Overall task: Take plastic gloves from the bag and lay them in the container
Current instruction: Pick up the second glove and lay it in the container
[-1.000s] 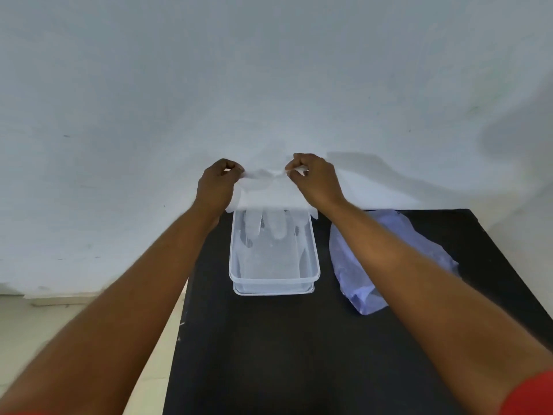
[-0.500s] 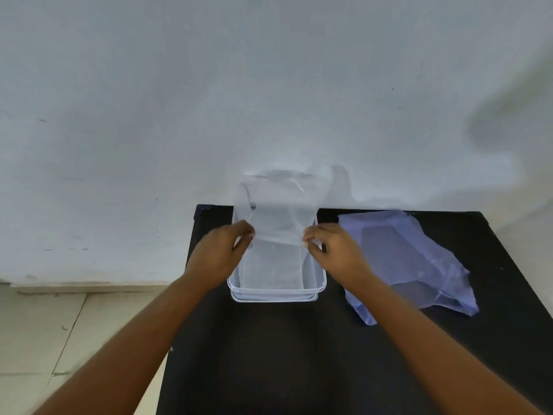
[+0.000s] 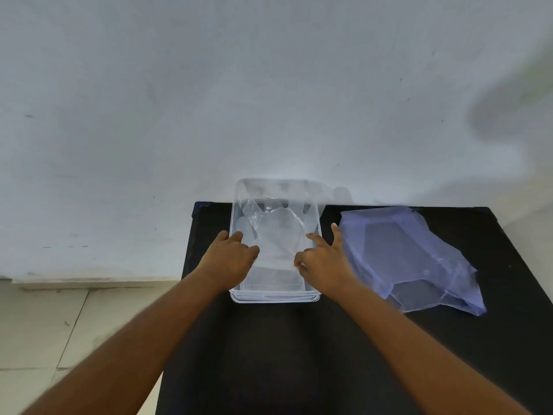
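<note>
A clear plastic container (image 3: pixel 275 298) stands on the black table (image 3: pixel 269 354) close to the wall. A clear plastic glove (image 3: pixel 278 232) lies crumpled inside it, spread over the bottom. My left hand (image 3: pixel 230 259) reaches over the container's left wall, fingers loosely curled at the glove's left edge. My right hand (image 3: pixel 324 262) is over the right wall with thumb and index finger spread, touching the glove's right edge. Neither hand pinches the glove. The bluish translucent bag (image 3: pixel 404 253) lies flat on the table to the right of my right hand.
A white wall (image 3: pixel 269 100) rises directly behind the table. The table's left edge (image 3: pixel 187 265) drops to a tiled floor (image 3: pixel 59 324). Bare black tabletop lies in front of the container and the bag.
Both hands came down from wall height with the glove stretched between them, lowered it into the container and loosened their pinch. The glove now lies inside the container.
</note>
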